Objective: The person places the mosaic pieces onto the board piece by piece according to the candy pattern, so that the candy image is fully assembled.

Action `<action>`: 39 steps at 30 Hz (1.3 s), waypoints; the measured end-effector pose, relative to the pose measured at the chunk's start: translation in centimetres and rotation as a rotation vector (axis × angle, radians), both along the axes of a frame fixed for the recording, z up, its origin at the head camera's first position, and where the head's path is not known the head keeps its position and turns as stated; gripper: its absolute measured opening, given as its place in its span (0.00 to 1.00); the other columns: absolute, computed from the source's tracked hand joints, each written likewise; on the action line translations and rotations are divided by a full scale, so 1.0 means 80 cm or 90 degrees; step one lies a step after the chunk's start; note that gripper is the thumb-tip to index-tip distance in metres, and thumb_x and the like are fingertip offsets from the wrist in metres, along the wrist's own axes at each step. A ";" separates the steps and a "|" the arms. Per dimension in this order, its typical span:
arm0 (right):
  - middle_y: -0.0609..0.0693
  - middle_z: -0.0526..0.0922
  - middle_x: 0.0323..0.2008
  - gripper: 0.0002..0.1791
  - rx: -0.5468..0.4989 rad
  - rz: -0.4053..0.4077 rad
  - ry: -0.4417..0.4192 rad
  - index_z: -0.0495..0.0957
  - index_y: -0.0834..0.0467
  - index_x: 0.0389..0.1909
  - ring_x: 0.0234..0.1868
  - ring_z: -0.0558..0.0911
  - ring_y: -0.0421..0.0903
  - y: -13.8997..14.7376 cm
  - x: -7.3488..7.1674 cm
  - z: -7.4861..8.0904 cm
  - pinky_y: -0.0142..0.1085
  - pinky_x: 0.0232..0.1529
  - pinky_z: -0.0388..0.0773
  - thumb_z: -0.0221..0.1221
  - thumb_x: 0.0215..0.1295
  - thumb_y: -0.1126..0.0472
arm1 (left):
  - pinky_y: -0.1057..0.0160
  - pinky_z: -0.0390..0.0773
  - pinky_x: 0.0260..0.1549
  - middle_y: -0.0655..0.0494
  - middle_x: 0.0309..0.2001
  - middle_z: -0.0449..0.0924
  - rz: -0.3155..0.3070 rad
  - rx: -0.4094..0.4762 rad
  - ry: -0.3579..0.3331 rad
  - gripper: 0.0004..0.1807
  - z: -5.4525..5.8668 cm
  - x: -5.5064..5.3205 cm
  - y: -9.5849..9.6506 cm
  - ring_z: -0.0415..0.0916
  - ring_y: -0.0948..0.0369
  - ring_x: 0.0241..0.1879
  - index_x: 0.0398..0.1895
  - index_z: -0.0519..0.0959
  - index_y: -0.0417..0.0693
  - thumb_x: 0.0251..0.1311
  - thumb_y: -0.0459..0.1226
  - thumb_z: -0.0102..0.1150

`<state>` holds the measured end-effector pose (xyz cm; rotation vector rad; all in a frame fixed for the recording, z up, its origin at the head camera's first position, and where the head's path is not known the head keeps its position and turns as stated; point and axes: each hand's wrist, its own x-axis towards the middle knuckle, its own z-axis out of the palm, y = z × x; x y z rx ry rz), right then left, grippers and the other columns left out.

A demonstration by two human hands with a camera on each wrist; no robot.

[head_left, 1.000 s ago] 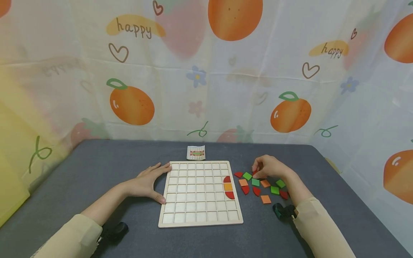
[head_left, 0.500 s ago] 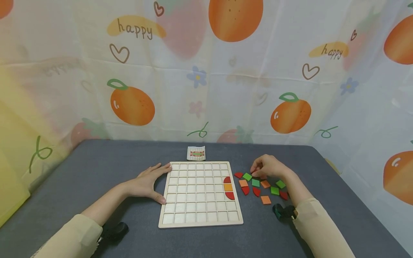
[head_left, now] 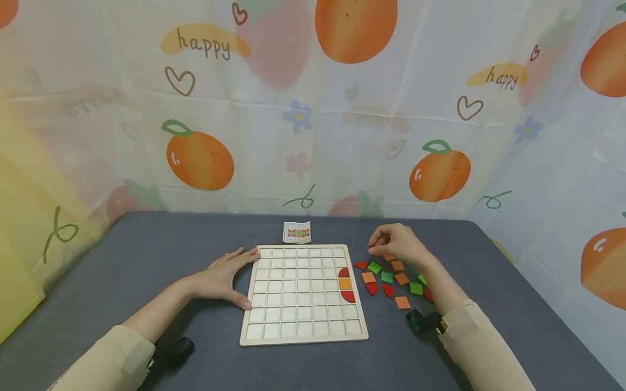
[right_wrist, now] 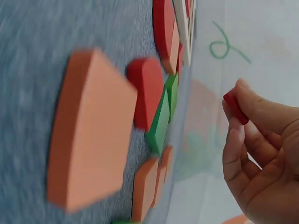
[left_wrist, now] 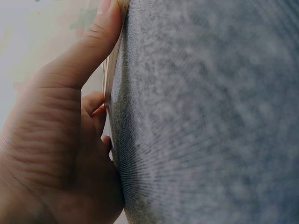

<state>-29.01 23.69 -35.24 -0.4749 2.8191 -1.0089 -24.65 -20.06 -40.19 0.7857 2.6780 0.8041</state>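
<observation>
In the head view a pale wooden grid board (head_left: 289, 293) lies on the dark table. Two red quarter-round tiles and a yellow-orange square tile (head_left: 345, 284) sit in cells at its right side. My left hand (head_left: 217, 277) rests at the board's left edge, thumb and fingertips on the rim and spread apart. My right hand (head_left: 398, 243) is raised over the far side of the loose tiles. Between its thumb and fingertips it pinches a small red tile (right_wrist: 236, 107), seen clear of the table in the right wrist view.
Loose orange, green and red tiles (head_left: 402, 303) lie scattered right of the board. A small printed pattern card (head_left: 296, 232) is just beyond the board's far edge. A curtain printed with oranges (head_left: 200, 160) hangs behind the table.
My right hand has lifted from the tile pile with the red tile and shifted left and away, uncovering orange tiles beneath it. The left hand and the board stay in place.
</observation>
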 end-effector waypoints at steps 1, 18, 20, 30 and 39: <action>0.51 0.84 0.31 0.08 -0.004 0.006 0.002 0.83 0.55 0.38 0.34 0.83 0.54 -0.003 0.001 0.001 0.42 0.34 0.81 0.69 0.60 0.59 | 0.25 0.40 0.68 0.45 0.81 0.45 0.000 0.000 0.000 0.64 0.000 0.000 0.000 0.36 0.35 0.78 0.78 0.53 0.45 0.39 0.58 0.77; 0.54 0.84 0.40 0.18 -0.098 0.076 -0.042 0.83 0.60 0.50 0.37 0.84 0.46 -0.029 0.011 0.003 0.44 0.43 0.84 0.68 0.61 0.57 | 0.25 0.41 0.68 0.46 0.81 0.45 -0.001 -0.002 0.005 0.64 -0.002 -0.001 -0.001 0.36 0.35 0.79 0.78 0.54 0.45 0.39 0.59 0.76; 0.54 0.84 0.39 0.19 -0.109 0.083 -0.057 0.83 0.60 0.51 0.37 0.84 0.46 -0.034 0.012 0.004 0.44 0.44 0.84 0.68 0.60 0.58 | 0.25 0.41 0.68 0.46 0.81 0.45 -0.002 -0.002 0.006 0.64 -0.002 -0.002 -0.001 0.36 0.35 0.79 0.78 0.54 0.45 0.39 0.59 0.76; 0.50 0.82 0.34 0.19 -0.154 0.141 -0.138 0.81 0.65 0.49 0.34 0.84 0.48 -0.066 0.015 -0.001 0.45 0.40 0.85 0.70 0.58 0.62 | 0.25 0.41 0.69 0.46 0.81 0.45 -0.003 -0.002 0.010 0.64 -0.004 -0.003 -0.002 0.37 0.35 0.78 0.78 0.54 0.44 0.39 0.59 0.76; 0.46 0.86 0.28 0.16 -0.161 0.207 -0.182 0.80 0.68 0.44 0.32 0.86 0.53 -0.084 0.022 -0.005 0.43 0.38 0.85 0.69 0.59 0.62 | 0.25 0.41 0.69 0.46 0.81 0.45 0.000 -0.001 0.007 0.64 -0.003 -0.002 -0.002 0.37 0.35 0.78 0.78 0.54 0.44 0.39 0.59 0.77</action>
